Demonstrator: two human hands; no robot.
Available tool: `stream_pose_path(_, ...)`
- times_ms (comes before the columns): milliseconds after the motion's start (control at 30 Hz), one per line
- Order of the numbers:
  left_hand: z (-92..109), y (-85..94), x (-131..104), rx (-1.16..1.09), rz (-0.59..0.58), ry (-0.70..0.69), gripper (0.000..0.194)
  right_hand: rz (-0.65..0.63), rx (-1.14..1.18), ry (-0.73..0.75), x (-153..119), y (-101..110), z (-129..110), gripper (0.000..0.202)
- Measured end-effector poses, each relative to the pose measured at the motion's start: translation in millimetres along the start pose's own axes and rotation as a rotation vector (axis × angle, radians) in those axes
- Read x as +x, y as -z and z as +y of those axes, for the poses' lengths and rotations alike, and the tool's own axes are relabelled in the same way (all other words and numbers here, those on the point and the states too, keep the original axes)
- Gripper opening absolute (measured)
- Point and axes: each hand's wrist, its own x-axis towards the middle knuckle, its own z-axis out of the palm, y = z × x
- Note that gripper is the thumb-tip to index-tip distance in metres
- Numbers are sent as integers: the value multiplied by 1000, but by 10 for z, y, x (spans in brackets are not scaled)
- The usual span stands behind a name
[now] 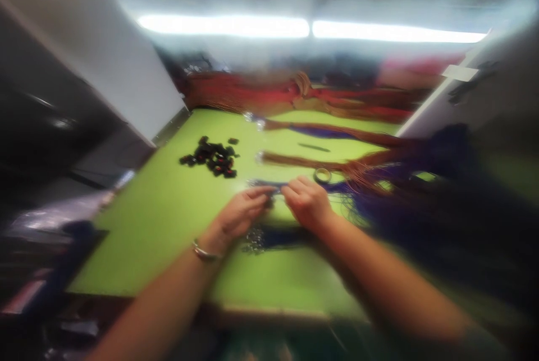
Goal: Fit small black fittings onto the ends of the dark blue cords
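Over the green tabletop [138,237], both hands are close together near its middle. My left hand [244,209], with a bracelet at the wrist, is closed in a pinch on a small part too blurred to name. Just to its right, my right hand [305,198] has its fingers curled together, and what they hold is hidden. A blue wire bundle [337,187] runs to the right from behind the right hand. Below the hands lies another dark blue wire bundle [282,237] with shiny metal ends at its left.
A pile of small black parts [213,156] lies at the left. Brown wire bundles [303,161] and a tape roll [322,176] lie beyond the hands, with a thin dark tool [314,147]. Red and brown wires [252,91] cross the back. Pale panels stand at both sides.
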Motion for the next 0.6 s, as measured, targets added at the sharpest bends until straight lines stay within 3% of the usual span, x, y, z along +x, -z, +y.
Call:
stream_pose_path(300,-24,0,0,99,-12,-27,33,26,30,109,-10,-30,-10,23)
stream_pose_path(600,-63,14,25,72,1,-20,29,16,126,109,-60,-93,27,24)
